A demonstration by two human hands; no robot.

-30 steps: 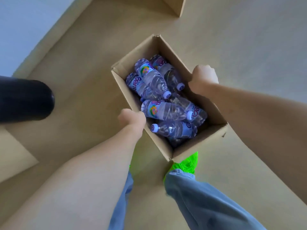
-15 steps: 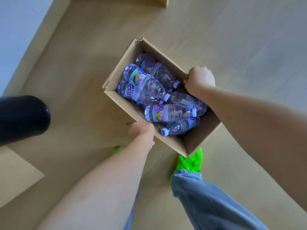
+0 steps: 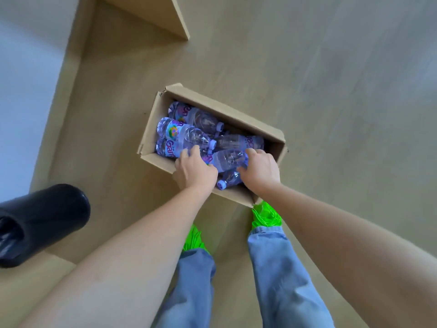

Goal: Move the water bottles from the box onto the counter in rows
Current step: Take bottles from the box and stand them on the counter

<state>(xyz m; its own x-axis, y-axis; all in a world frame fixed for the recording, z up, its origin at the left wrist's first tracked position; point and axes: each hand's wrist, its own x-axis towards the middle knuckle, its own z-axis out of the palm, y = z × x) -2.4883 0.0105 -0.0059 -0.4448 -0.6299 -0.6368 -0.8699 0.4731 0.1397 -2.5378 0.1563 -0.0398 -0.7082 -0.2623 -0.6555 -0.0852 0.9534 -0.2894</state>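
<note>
An open cardboard box [image 3: 227, 111] sits on the floor just ahead of my feet. Several clear water bottles [image 3: 186, 134] with purple caps and colourful labels lie jumbled inside it. Both my hands reach down into the near end of the box. The fingers of my left hand [image 3: 195, 170] curl over the near wall onto a labelled bottle [image 3: 170, 146]. My right hand [image 3: 260, 169] closes round the cap end of the middle bottle [image 3: 227, 158], fingers above it and thumb below. Another bottle's cap [image 3: 221, 184] shows between my wrists.
A black cylindrical object [image 3: 45, 221] juts in at the left at my height. A wood-coloured panel [image 3: 146, 15] stands at the top, and a pale wall [image 3: 28, 91] runs along the left. My green shoes [image 3: 266, 215] and jeans legs are right behind the box.
The box has gone down from my hands to the floor. Both hands have let go of its side walls and moved inside onto the bottles.
</note>
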